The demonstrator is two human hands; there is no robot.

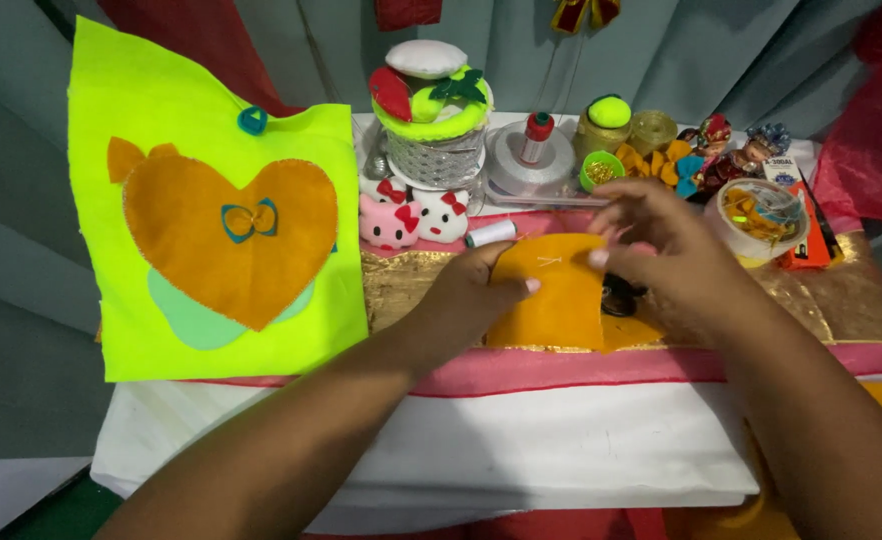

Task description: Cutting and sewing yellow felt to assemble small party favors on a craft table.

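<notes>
Orange felt piece point(551, 295) held up over gold-covered table top point(841, 300), pinched at left edge by left hand point(466, 300), thumb on front face, fingers tucked behind, so closed on felt. Right hand point(661, 255) at upper right corner of same piece, fingertips point(601, 257) drawn together on edge; thumb and forefinger nearly meeting, other fingers loosely curled and spread above. Cannot tell whether needle or thread sits between those fingertips; small pale stitch mark visible near top of felt. Dark round object point(621, 297) partly hidden just behind felt, under right hand.

Just beyond left hand: white thread spool point(491, 233), lying on side. Behind it, two small plush cat figures point(416, 218) with red bows, side by side, touching. Farther back, round decorated tin point(433, 120) with neon yellow rim, red and green felt shapes and white padded top. Beside it, roll of silver ribbon point(521, 160) with red-capped bottle point(538, 132) standing in centre. Further right, gold spool with yellow-green pom top point(606, 122), small green cup of beads point(601, 170), cluster of coloured fabric bows point(701, 155), clear tape roll point(761, 220).

Far left, well apart from both hands: neon yellow felt panel point(161, 100) bearing large orange heart point(231, 235) with small teal bow, pale green shape peeking beneath.
</notes>
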